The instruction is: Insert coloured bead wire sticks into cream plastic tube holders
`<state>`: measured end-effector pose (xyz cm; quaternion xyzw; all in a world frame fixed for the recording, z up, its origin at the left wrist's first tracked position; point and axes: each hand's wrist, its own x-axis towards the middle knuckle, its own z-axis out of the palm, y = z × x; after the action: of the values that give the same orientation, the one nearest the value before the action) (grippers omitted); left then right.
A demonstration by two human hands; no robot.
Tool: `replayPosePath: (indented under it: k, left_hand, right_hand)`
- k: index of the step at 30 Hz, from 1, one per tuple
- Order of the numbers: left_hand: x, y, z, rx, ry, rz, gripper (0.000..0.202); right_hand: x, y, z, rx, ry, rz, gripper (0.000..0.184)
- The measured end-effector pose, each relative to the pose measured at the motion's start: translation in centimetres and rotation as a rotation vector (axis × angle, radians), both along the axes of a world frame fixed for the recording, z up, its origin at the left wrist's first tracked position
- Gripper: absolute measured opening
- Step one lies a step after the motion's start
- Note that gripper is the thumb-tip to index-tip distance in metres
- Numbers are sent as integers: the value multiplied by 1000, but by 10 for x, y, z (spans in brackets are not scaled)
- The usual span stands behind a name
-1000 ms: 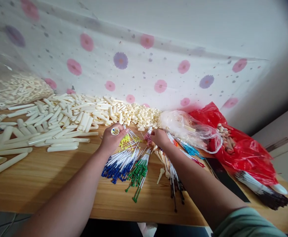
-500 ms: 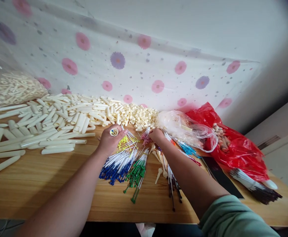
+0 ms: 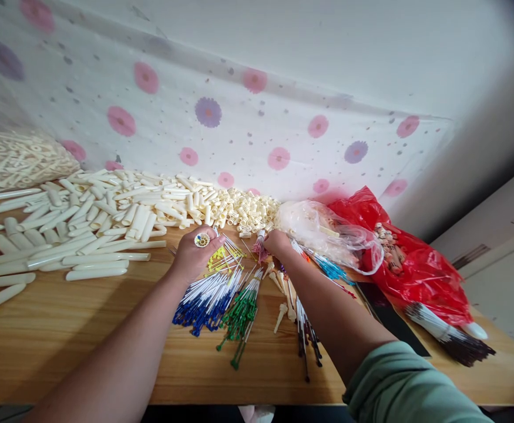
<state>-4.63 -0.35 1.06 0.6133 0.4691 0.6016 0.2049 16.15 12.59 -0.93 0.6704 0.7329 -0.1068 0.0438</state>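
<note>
My left hand (image 3: 196,252) is closed around a cream round pen piece (image 3: 202,239), its holed end facing up with small coloured tips in some holes. At the bundle of pink-tipped pen refills (image 3: 260,249), my right hand (image 3: 278,244) is bent with its fingers together; its fingertips are mostly hidden. Yellow refills (image 3: 221,258) lie beside my left hand. Nearer to me are fans of blue refills (image 3: 201,308) and green refills (image 3: 241,308). Dark-tipped refills (image 3: 304,335) lie under my right forearm, near several cream pointed pieces (image 3: 280,317). Light-blue refills (image 3: 333,269) lie beyond that forearm.
Cream pen tubes (image 3: 107,217) spread over the table's left and back, next to small cream slotted pieces (image 3: 254,208). A clear bag (image 3: 23,158) stands far left. A white plastic bag (image 3: 313,226), a red bag (image 3: 428,270), a black flat board (image 3: 391,317) and brown-tipped refills (image 3: 450,335) are right.
The view has shifted slightly. Both hands stay nearly in place, the left still holding the cream piece and the right still at the pink-tipped refills.
</note>
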Motion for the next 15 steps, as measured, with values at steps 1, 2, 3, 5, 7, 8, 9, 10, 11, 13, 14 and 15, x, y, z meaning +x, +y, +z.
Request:
replayPosePath:
  k: [1,2,3,5,7,8,9,10,11,13,14,15]
  left_hand:
    - [0,0,0,2,0,-7,26]
    - [0,0,0,4,-1,-16,27]
    - [0,0,0,6,-3,-23,27]
    - [0,0,0,4,-10,-29,28]
    - [0,0,0,-6,-14,-27,29]
    - [0,0,0,-10,-13,-25,29]
    - [0,0,0,-14,-12,-24,29]
    - [0,0,0,-17,-12,-24,30]
    - [0,0,0,-17,-14,-24,30]
    - [1,0,0,-12,-17,-22,30]
    - [1,0,0,-10,-16,-24,31]
    - [1,0,0,-7,-12,-25,31]
  right_hand:
    - [1,0,1,-1,-16,10,30]
    - [1,-1,3,0,-33,20,30]
    - [1,-1,4,3,-50,31,30]
    - [1,-3,7,11,-84,56,30]
    - [-1,-6,9,16,-112,85,31]
    - [-3,-7,10,18,-124,99,31]
    - [-4,-8,11,20,-134,112,31]
    - [-5,-9,11,23,-142,124,31]
    - [-5,-9,11,26,-148,133,31]
    - [-6,-10,11,31,-156,148,31]
    - [-6,-9,10,33,-159,152,31]
    - [-5,-9,10,35,-162,154,31]
